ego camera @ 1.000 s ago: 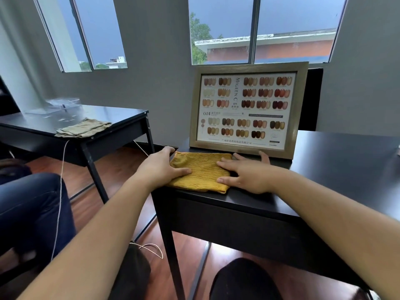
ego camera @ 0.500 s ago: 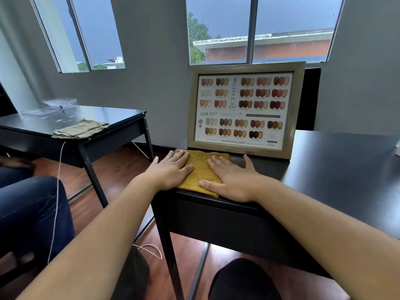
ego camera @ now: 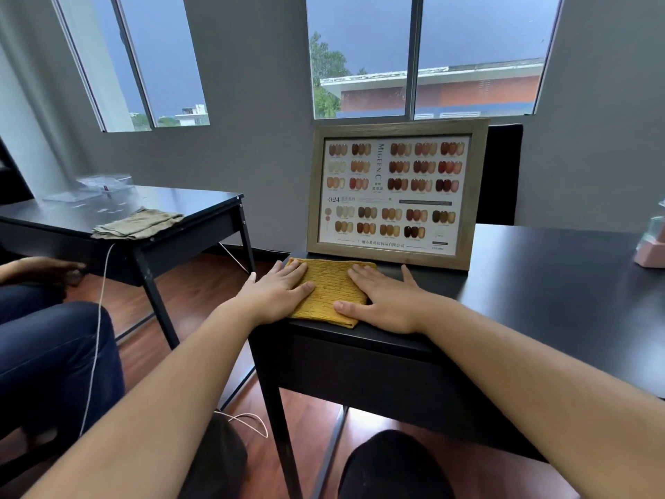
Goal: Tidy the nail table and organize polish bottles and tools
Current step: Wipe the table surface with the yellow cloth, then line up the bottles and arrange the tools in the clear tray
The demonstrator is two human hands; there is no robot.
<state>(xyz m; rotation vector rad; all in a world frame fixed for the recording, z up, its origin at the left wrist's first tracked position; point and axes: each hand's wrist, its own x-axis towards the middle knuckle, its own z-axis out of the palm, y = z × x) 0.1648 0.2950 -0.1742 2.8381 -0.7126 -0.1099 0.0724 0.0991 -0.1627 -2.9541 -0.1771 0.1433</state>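
Note:
A folded yellow cloth (ego camera: 333,288) lies flat on the left front corner of the black nail table (ego camera: 539,300). My left hand (ego camera: 277,291) rests palm down on the cloth's left edge, fingers spread. My right hand (ego camera: 383,300) lies flat on its right edge, thumb out to the right. Neither hand grips anything. Directly behind the cloth a wooden framed nail colour chart (ego camera: 394,194) stands upright, leaning back toward the wall.
A pink and clear object (ego camera: 653,243) sits at the table's right edge. A second black table (ego camera: 201,207) to the left holds a folded olive cloth (ego camera: 138,223) and clear plastic items (ego camera: 97,187). A seated person's legs (ego camera: 46,354) and a white cable (ego camera: 99,333) are at left.
Both hands have slid apart and flattened on the yellow cloth, smoothing it in front of the frame. The cloth now lies squarer to the table edge.

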